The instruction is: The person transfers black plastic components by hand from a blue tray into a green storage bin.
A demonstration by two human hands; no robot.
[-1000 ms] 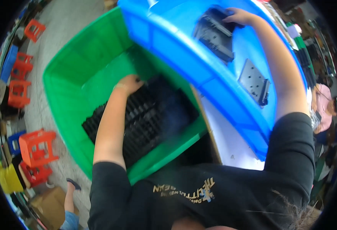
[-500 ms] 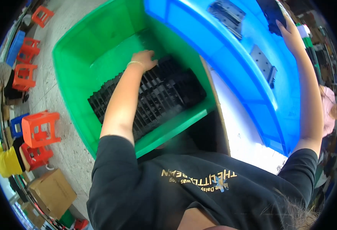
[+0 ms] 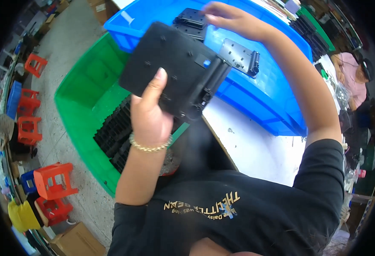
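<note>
My left hand (image 3: pixel 150 115) is closed on a flat black plastic plate (image 3: pixel 170 64), thumb across its face. The plate has rounded corners, small studs and a tube-like ridge along one edge. It is raised above the green bin (image 3: pixel 74 102), partly covering it. Over the blue bin (image 3: pixel 255 102), my right hand (image 3: pixel 228 17) has its fingers stretched out, with nothing seen in them. Just beside its fingertips lies a black plate (image 3: pixel 190 26) in the blue bin. Nearer me in that bin is another ridged plate (image 3: pixel 240 55), shining in the light. Stacked black plates (image 3: pixel 113 128) fill part of the green bin.
A white tabletop (image 3: pixel 255 149) carries the blue bin. More black parts (image 3: pixel 309 34) are at the far right, near a seated person in pink (image 3: pixel 351 77). Red stools (image 3: pixel 55 181) and a cardboard box (image 3: pixel 79 241) stand on the floor at left.
My left hand has come up out of the green bin, now with a black plate. My right hand has moved left across the blue bin and no longer shows the dark panel it held.
</note>
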